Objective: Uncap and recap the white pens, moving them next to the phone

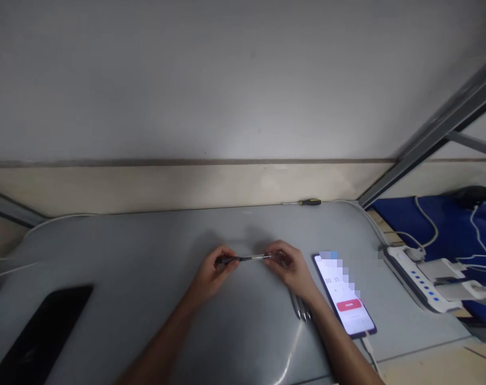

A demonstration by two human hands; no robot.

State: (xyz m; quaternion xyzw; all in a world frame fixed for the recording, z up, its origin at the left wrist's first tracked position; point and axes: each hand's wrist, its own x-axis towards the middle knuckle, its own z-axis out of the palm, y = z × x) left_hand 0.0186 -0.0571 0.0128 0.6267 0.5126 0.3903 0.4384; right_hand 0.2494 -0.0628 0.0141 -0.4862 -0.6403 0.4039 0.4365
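Observation:
Between my two hands a thin pen-like object [251,258], dark at its left part and clear or silvery toward the right, is held level above the grey table. My left hand [217,269] pinches its dark left end. At the other end, the fingers of my right hand [286,262] are closed round the clear tip; what exactly they cover is hard to see. Several slim objects with shiny tips [301,309] lie on the table just below my right wrist, partly hidden by the forearm.
A lit phone [349,305] with a cable lies right of my right forearm. Farther right is a white power strip [419,283] with plugs. A screwdriver [310,202] rests at the table's back edge. A black flat object [46,331] lies at the left.

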